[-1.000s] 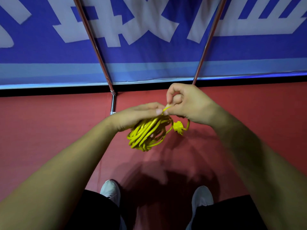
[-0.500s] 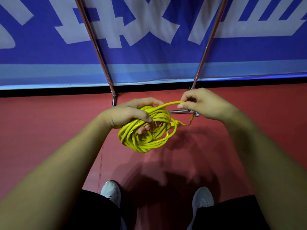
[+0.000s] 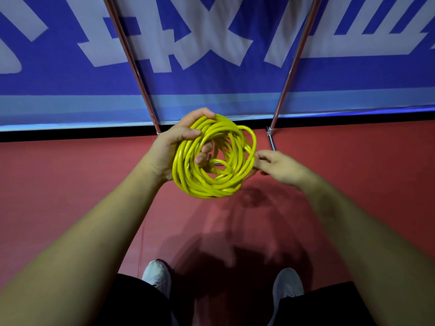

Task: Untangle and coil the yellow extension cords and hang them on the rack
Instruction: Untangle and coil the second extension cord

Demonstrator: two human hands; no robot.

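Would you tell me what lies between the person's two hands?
In the head view, the coiled yellow cord fills the gap: the left hand grips its left side, the right hand pinches its right edge.

Rack poles [image 3: 128, 55] off-frame at top; L-hand fingers [image 3: 203, 158] partly behind yellow cord coil [image 3: 207, 184].

blue banner [image 3: 211, 85] — white lettering | red floor [image 3: 70, 184] | white shoes [image 3: 156, 275]
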